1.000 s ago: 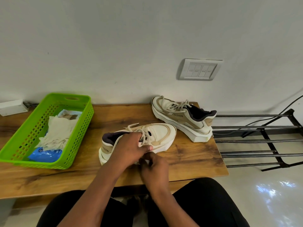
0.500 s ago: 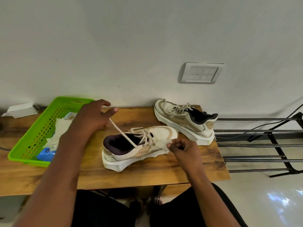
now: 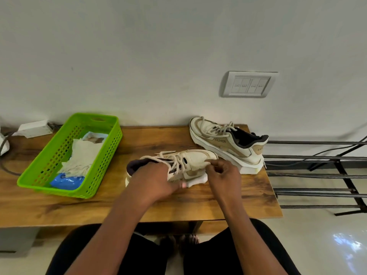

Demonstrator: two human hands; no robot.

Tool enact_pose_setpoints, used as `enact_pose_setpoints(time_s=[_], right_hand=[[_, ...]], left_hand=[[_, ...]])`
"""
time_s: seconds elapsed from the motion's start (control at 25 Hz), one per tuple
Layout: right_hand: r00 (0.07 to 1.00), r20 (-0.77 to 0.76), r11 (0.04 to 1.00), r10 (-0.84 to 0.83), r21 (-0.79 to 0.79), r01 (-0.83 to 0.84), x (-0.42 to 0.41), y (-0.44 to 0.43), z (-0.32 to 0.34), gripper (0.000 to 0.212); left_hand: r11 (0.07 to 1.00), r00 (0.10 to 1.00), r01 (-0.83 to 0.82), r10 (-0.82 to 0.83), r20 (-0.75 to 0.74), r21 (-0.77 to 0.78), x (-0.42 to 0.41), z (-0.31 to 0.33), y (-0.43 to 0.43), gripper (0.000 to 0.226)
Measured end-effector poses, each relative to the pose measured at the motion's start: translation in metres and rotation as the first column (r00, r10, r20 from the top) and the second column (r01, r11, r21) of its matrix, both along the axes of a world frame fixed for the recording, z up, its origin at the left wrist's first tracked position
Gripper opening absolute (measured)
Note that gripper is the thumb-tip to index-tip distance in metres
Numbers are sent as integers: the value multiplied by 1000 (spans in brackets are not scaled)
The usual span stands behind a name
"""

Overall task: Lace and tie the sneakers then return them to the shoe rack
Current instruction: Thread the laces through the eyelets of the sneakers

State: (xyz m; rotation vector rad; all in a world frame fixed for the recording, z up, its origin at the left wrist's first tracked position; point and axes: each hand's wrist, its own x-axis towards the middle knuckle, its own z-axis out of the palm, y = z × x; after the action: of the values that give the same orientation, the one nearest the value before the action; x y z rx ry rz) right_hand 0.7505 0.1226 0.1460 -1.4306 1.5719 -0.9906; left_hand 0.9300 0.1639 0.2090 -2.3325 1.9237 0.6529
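Two beige and white sneakers lie on the wooden table [image 3: 99, 211]. The near sneaker [image 3: 193, 158] is in the middle with its toe pointing right. Its loose lace [image 3: 154, 156] trails left over the dark collar. My left hand [image 3: 155, 181] covers its heel and side, fingers curled down around it. My right hand [image 3: 224, 173] has curled fingers and pinches at the toe side. What it pinches is hidden by the fingers. The far sneaker [image 3: 228, 144], laced, sits at the back right corner with its heel over the table edge.
A green plastic basket [image 3: 39, 171] with cloths and a blue packet stands on the left of the table. A black metal shoe rack [image 3: 317, 175] is on the floor to the right. A white adapter [image 3: 32, 129] and a cable lie at the far left.
My left hand has dropped from holding the lace up and out to the left and now lies on the sneaker's heel side. The right hand stays by the toe.
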Motion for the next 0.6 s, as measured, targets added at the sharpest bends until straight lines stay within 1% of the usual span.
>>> enact_pose_setpoints(time_s=[0.08, 0.16, 0.2, 0.28, 0.36, 0.4, 0.48, 0.52, 0.6], right_hand=[[995, -99, 998, 22, -57, -28, 4, 6, 3, 9], [994, -108, 995, 15, -94, -26, 8, 9, 4, 17], [993, -116, 992, 13, -125, -27, 10, 7, 2, 22], [979, -205, 974, 19, -219, -65, 15, 2, -4, 26], [954, -294, 964, 50, -237, -124, 22, 3, -8, 30], [941, -330, 963, 68, -226, -149, 25, 3, -10, 32], [923, -377, 964, 79, -206, -166, 31, 1, -10, 33], [924, -375, 969, 70, -193, -152, 33, 1, -10, 31], [958, -279, 976, 67, -183, -122, 39, 13, -8, 26]], left_hand=[[995, 987, -89, 82, -137, -43, 2, -17, -8, 47], [989, 964, -130, 109, -241, -73, 3, -31, -10, 46], [987, 943, -140, 109, -314, -78, 3, -36, -11, 46], [985, 879, -165, 125, -461, -49, 1, -38, -14, 43], [970, 775, -238, 217, -594, 45, 0, -39, -19, 41], [956, 706, -277, 272, -654, 99, 1, -42, -22, 40], [933, 565, -302, 342, -751, 198, 3, -44, -25, 43], [921, 508, -315, 366, -780, 228, 4, -46, -26, 46], [895, 415, -360, 405, -815, 261, 5, -49, -28, 44]])
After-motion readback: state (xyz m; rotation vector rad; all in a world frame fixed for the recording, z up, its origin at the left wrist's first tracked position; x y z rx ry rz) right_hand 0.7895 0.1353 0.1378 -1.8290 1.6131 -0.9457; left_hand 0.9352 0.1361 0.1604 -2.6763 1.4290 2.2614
